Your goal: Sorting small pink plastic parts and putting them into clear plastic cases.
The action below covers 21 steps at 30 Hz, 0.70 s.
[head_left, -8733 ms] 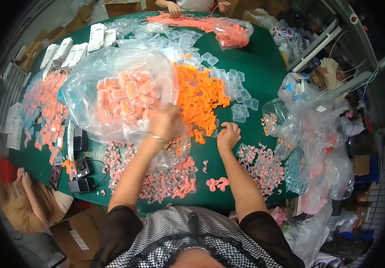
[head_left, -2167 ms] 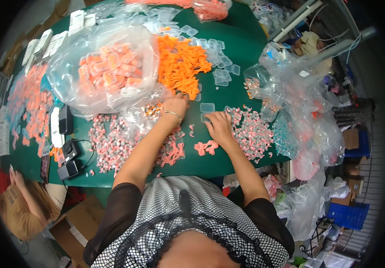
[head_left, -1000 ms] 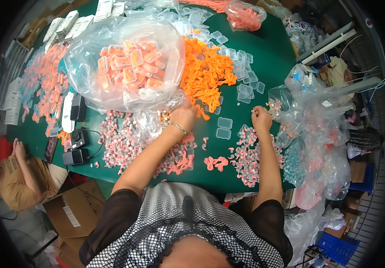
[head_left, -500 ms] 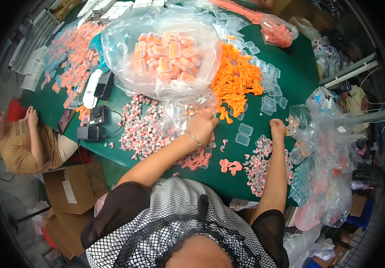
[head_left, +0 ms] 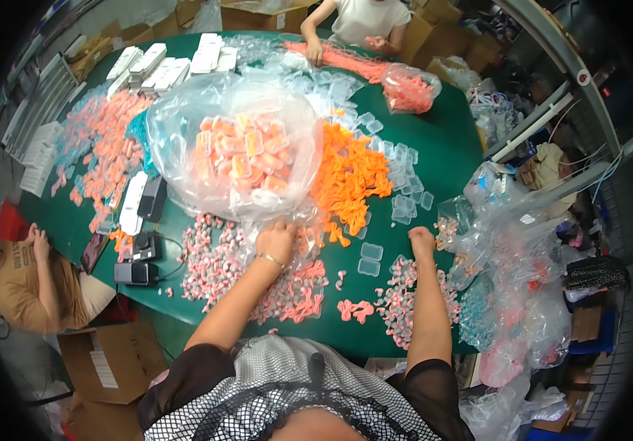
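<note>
My left hand (head_left: 278,241) is closed at the near edge of a large clear plastic bag (head_left: 166,151), over a pile of small grey-and-pink pieces (head_left: 217,261). Whatever its fingers hold is hidden. Orange-and-clear small cases (head_left: 246,151) fill the bag. My right hand (head_left: 421,241) is curled closed just beyond another heap of grey-and-pink pieces (head_left: 398,301), and its contents do not show. Between my hands lie an open clear plastic case (head_left: 370,259) and a bundle of pink cord (head_left: 355,310). Looped orange cords (head_left: 353,173) are piled right of the bag.
Clear cases (head_left: 404,176) lie scattered beyond my right hand. Plastic bags (head_left: 529,250) crowd the table's right side. Black devices (head_left: 136,272) with a cable sit at left. One person (head_left: 33,272) sits at left; another (head_left: 368,26) handles coral strands across the table.
The view has tilted up, bringing the far person into sight. My left hand has moved left along the bag's near edge, away from the orange cords. My right hand stays about where it was.
</note>
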Each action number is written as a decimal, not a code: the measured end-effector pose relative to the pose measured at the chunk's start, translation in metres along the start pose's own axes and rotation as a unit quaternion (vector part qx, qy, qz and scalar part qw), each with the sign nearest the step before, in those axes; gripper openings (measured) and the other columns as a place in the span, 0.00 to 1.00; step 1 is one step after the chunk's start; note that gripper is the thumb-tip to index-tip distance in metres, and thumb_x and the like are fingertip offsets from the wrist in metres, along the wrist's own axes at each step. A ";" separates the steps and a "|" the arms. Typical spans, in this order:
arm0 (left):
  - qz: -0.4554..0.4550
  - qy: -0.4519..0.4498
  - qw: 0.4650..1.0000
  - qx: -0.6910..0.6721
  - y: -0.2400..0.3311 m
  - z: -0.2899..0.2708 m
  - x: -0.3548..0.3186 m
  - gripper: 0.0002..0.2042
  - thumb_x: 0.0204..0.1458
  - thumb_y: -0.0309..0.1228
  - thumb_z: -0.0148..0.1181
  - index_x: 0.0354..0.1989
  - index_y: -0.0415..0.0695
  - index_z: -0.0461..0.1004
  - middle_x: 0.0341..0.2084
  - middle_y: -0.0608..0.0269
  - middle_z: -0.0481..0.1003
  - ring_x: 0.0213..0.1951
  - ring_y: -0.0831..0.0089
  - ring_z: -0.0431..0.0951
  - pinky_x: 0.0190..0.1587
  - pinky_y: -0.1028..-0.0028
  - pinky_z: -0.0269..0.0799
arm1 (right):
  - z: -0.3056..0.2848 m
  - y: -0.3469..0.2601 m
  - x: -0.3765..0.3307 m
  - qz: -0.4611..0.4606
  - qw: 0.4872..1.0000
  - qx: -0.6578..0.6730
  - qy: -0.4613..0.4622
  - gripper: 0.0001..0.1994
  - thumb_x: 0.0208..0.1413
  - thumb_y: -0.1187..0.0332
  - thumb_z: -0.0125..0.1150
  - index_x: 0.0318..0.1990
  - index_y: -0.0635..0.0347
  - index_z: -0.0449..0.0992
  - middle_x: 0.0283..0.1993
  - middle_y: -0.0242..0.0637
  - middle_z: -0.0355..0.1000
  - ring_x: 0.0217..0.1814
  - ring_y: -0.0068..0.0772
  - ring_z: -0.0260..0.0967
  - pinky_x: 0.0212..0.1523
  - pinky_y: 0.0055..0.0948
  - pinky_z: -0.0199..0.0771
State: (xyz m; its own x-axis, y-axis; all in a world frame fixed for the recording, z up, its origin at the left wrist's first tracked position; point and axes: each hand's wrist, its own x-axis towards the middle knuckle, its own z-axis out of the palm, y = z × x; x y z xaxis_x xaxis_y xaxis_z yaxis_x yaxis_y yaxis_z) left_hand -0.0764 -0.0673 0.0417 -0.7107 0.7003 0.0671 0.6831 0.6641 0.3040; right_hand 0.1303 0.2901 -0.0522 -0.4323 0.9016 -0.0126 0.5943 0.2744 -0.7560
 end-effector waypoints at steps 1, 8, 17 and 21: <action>0.004 0.007 1.000 -0.002 0.000 -0.003 0.000 0.09 0.45 0.31 0.56 0.35 0.51 0.78 0.34 0.58 0.74 0.37 0.60 0.77 0.38 0.66 0.74 | 0.000 0.001 -0.001 -0.001 1.000 0.012 0.005 0.05 0.43 0.67 0.61 0.27 0.58 0.78 0.26 0.38 0.75 0.31 0.33 0.73 0.36 0.30 0.71; 0.010 -0.054 0.999 0.000 -0.011 0.005 0.002 0.08 0.48 0.30 0.53 0.35 0.47 0.77 0.35 0.55 0.74 0.36 0.57 0.77 0.38 0.63 0.74 | -0.004 -0.014 -0.007 0.024 1.000 -0.001 -0.020 0.05 0.47 0.72 0.58 0.31 0.63 0.76 0.28 0.33 0.73 0.31 0.25 0.69 0.35 0.25 0.68; 0.017 -0.025 0.999 -0.026 -0.007 0.002 0.000 0.08 0.47 0.29 0.53 0.36 0.47 0.76 0.36 0.56 0.73 0.38 0.57 0.76 0.40 0.63 0.73 | -0.005 -0.013 -0.005 0.035 0.999 0.016 -0.013 0.05 0.44 0.70 0.61 0.29 0.60 0.77 0.27 0.34 0.74 0.30 0.28 0.70 0.35 0.27 0.69; 0.011 -0.022 0.999 -0.048 -0.007 0.002 -0.003 0.09 0.44 0.25 0.55 0.35 0.47 0.75 0.35 0.55 0.73 0.40 0.57 0.76 0.41 0.64 0.73 | 0.000 -0.003 -0.001 0.014 1.000 0.020 0.003 0.06 0.42 0.68 0.62 0.28 0.58 0.77 0.26 0.36 0.75 0.29 0.31 0.73 0.35 0.29 0.71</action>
State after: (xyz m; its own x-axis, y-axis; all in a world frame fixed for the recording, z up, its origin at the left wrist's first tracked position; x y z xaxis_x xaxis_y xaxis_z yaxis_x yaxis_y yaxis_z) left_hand -0.0785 -0.0734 0.0372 -0.6862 0.7266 0.0337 0.6775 0.6216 0.3932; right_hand 0.1294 0.2880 -0.0502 -0.4117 0.9108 -0.0313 0.5792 0.2350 -0.7806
